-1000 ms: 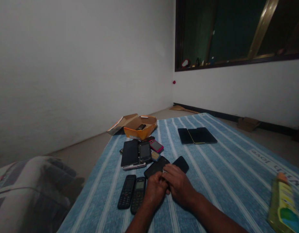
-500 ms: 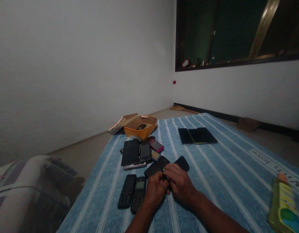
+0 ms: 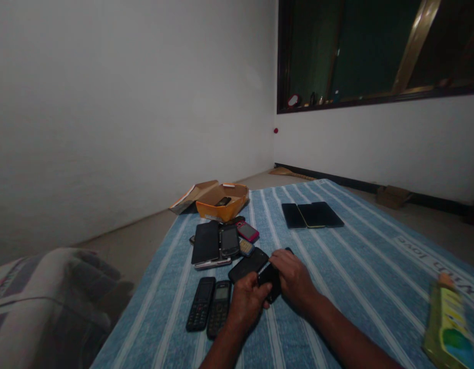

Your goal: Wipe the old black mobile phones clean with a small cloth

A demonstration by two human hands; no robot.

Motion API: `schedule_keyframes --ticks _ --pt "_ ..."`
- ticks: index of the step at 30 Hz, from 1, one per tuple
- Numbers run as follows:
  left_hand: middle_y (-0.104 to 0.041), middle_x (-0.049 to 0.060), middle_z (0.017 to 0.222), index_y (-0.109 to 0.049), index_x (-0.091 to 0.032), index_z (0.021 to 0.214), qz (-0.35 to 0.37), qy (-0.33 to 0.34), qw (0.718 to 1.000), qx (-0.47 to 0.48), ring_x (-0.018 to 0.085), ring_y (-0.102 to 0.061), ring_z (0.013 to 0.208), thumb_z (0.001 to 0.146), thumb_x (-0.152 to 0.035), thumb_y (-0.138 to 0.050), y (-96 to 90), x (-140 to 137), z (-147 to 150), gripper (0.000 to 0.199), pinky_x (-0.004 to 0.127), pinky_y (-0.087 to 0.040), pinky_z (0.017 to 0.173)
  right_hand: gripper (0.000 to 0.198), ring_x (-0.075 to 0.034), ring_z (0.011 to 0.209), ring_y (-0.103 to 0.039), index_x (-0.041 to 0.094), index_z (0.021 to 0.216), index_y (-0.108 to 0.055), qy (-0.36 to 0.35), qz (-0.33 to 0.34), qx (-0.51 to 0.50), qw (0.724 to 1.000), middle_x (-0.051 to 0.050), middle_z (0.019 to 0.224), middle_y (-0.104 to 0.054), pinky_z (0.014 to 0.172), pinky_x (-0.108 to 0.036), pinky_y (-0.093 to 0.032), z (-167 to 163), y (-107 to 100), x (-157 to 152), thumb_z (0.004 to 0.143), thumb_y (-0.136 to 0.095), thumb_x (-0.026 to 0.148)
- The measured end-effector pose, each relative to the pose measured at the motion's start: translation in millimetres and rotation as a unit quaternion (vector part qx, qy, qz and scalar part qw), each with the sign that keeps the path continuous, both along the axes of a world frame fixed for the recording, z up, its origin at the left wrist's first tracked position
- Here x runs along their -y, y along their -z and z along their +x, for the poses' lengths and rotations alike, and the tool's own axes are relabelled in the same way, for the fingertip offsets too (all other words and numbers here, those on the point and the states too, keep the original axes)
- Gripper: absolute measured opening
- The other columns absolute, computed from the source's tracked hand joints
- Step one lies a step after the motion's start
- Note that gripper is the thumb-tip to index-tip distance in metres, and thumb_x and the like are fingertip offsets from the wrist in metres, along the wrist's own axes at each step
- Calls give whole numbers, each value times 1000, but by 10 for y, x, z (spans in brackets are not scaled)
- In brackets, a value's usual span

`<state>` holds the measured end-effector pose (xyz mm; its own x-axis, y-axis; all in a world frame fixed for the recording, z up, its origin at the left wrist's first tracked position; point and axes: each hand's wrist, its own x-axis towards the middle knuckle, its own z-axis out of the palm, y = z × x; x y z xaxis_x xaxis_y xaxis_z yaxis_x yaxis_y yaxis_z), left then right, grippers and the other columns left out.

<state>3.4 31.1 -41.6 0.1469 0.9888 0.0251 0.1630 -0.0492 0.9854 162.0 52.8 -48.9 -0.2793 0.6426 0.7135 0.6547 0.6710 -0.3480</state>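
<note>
Between my two hands is a small black phone [image 3: 270, 279], tilted and partly covered by the fingers. My left hand [image 3: 246, 300] pinches its near left side with the thumb on top. My right hand [image 3: 292, 277] wraps its far right edge, with some fingers hidden. Just beyond lies a black smartphone [image 3: 247, 265] on the striped cloth [image 3: 298, 338]. A dark corner [image 3: 289, 250] of another item peeks out behind my right hand. Two keypad phones, one black [image 3: 200, 303] and one with a grey screen [image 3: 220, 310], lie side by side left of my left hand.
A pile with a large black device [image 3: 206, 242], a slider-like phone [image 3: 229, 241] and a pink phone [image 3: 248, 231] lies ahead. Behind it stands an open orange box [image 3: 217, 211] holding a phone [image 3: 223, 201]. Dark smartphones [image 3: 311, 215] lie at right; a yellow-green bottle [image 3: 448, 333] sits near right.
My right hand has shifted slightly and turned, uncovering more of the black phone's face between the hands. My left hand keeps nearly the same place. The surrounding phones have not moved.
</note>
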Motion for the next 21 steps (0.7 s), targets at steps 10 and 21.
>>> schedule_keyframes --ticks 10,21 --pt "-52 -6 45 -51 -20 62 2 -2 1000 -5 12 -51 40 69 -40 -65 -36 16 4 26 23 -34 43 39 -22 94 -62 19 101 -63 -18 28 -111 993 -9 95 -68 83 -38 -52 37 -38 4 78 -38 0" --pt "-56 -5 55 -56 -17 65 -4 10 1000 24 10 -52 42 68 -33 -64 -108 33 38 18 22 -40 44 35 -18 86 -62 20 93 -66 -107 -75 -130 983 -5 89 -68 79 -29 -50 -209 -136 187 75 -41 3"
